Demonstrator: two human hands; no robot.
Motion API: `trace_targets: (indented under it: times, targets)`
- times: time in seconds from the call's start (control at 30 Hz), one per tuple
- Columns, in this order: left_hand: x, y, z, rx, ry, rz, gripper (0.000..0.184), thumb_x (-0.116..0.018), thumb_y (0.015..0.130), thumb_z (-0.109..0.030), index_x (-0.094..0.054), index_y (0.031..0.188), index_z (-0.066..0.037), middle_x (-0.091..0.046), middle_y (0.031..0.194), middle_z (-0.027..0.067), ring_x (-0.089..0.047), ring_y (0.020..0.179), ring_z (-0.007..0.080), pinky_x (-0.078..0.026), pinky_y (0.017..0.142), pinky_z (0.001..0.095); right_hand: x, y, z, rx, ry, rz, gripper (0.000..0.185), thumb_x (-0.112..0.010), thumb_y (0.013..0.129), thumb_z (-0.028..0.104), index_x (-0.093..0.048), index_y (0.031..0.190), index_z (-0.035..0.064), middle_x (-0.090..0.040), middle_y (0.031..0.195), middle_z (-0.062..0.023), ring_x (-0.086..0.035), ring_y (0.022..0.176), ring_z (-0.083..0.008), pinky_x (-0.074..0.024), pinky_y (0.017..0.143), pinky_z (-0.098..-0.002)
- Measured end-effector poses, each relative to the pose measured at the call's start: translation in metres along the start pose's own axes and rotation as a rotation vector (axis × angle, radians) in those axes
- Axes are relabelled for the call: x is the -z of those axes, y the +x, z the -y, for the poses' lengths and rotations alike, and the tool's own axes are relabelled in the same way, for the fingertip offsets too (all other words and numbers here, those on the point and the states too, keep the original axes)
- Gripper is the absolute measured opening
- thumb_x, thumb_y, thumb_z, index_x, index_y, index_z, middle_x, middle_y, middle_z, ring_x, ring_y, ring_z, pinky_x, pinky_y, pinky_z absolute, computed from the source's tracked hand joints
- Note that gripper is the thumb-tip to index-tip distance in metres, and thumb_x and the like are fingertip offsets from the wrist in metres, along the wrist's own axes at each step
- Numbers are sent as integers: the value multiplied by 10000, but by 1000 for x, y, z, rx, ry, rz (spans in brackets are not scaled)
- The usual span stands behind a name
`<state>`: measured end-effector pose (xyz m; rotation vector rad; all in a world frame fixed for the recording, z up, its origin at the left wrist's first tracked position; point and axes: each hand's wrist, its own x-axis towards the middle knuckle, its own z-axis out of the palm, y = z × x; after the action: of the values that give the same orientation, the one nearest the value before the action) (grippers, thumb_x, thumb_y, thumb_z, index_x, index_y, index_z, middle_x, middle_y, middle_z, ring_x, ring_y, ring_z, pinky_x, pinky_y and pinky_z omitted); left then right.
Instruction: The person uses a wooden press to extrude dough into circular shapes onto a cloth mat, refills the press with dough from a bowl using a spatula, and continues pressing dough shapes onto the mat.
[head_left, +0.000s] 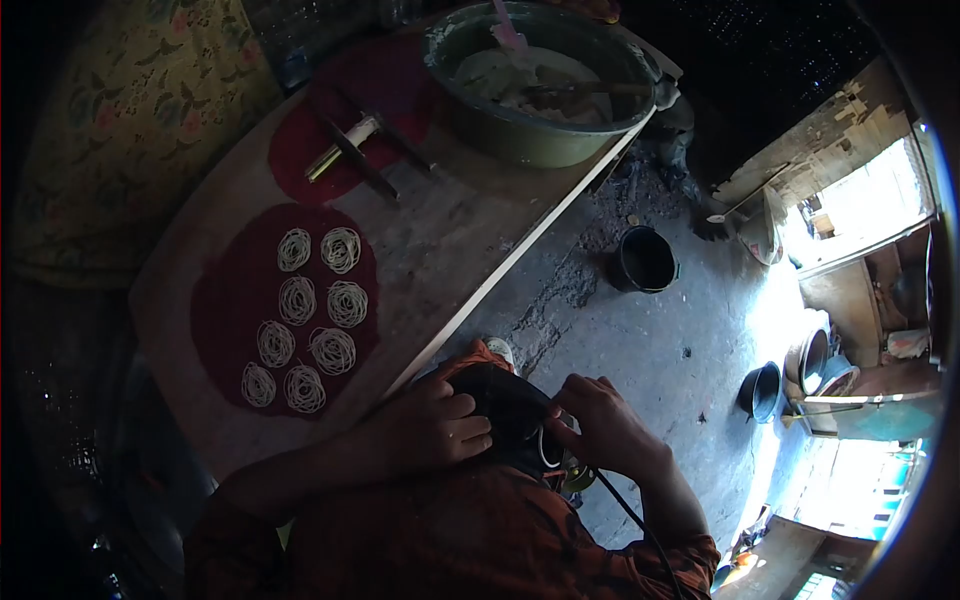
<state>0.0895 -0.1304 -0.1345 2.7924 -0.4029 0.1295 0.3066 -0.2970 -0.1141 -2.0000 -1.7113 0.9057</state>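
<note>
In front of my body is a dark, soft, bag-like thing [505,405]; its exact kind is lost in shadow. My left hand [440,425] is closed at its left side with the fingers curled in. At the opposite edge, my right hand [603,428] pinches it between thumb and fingers. A white loop [545,446] shows just under the right hand, and a black cable [630,512] runs down past the right wrist. Left of my hands, several nests of thin noodle-like strands [297,301] lie in two columns on a red round mat [225,325].
The table [440,265] also bears a wooden press-like tool with a metal tube [350,148] on another red mat, and a big green basin [545,150] of pale dough or batter. A black bucket [645,260] stands on the floor; more containers [765,390] are at right.
</note>
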Motion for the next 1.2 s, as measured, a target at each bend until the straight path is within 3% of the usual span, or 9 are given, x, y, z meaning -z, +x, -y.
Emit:
trace_targets:
  times: [0.13, 0.27, 0.37, 0.53, 0.63, 0.97, 1.07, 1.13, 1.2]
  targets:
    - [-2, -5, -2, -119, 103, -153, 152, -588, 820, -164, -642, 954, -114, -563, 905, -22, -541, 890, 141, -478, 791, 304, 0, 2, -2, 7, -12, 22, 124, -681, 828, 163, -641, 892, 66, -589, 870, -88, -610, 871, -267, -443, 867, -389]
    - [-8, -7, -9, 1, -61, -140, 94, -594, 816, -153, -608, 889, -97, -545, 845, 6, -562, 869, 150, -486, 825, 297, 1, 3, -2, 6, -18, 57, 124, -673, 836, 174, -641, 894, 69, -594, 860, -81, -614, 859, -255, -443, 865, -386]
    - [-10, -11, -6, -106, -155, -171, 90, -582, 835, -120, -597, 919, -90, -569, 868, 34, -605, 858, 186, -501, 664, 365, 4, 4, -3, 13, -22, 103, 129, -670, 840, 181, -640, 900, 71, -602, 870, -78, -617, 865, -249, -440, 868, -383]
    - [1, -15, -7, 3, -69, 28, 148, -595, 793, -136, -599, 937, -101, -560, 849, 6, -585, 763, 158, -479, 721, 307, 6, 12, 6, 79, -29, 169, 148, -675, 845, 200, -641, 916, 75, -611, 884, -73, -618, 887, -250, -437, 871, -389]
    - [4, -20, 4, -28, 68, -139, 184, -598, 776, -149, -608, 957, -121, -575, 878, -21, -569, 744, 141, -464, 742, 307, -5, 20, 10, 153, -55, 87, 168, -682, 845, 217, -645, 930, 78, -610, 882, -73, -614, 886, -258, -436, 876, -400]
    - [10, -40, -2, 76, -136, -59, 174, -623, 816, -207, -608, 972, -131, -548, 773, 0, -563, 752, 182, -455, 766, 363, -9, 36, 9, 273, -83, -61, 120, -696, 807, 167, -639, 857, 74, -612, 778, -63, -615, 773, -257, -436, 782, -384]
    - [6, -32, 4, 148, -322, -151, 214, -663, 824, -303, -608, 937, -130, -554, 765, 7, -565, 744, 201, -446, 742, 384, -9, 35, 6, 228, -54, -129, 112, -693, 795, 143, -633, 842, 62, -613, 767, -75, -612, 749, -266, -443, 778, -393]
    - [2, -24, 10, 449, -330, -116, 227, -719, 797, -371, -649, 870, -168, -600, 803, -59, -569, 757, 152, -422, 745, 345, -9, 34, 7, 192, -38, -129, 114, -696, 795, 146, -633, 831, 59, -617, 770, -77, -613, 747, -265, -444, 778, -393]
    - [-3, -18, 15, 429, -261, -129, 211, -719, 799, -360, -651, 855, -169, -603, 823, -60, -569, 796, 150, -413, 763, 345, -5, 32, 9, 156, -23, -104, 122, -705, 799, 161, -639, 828, 62, -619, 782, -72, -621, 766, -255, -446, 793, -382]
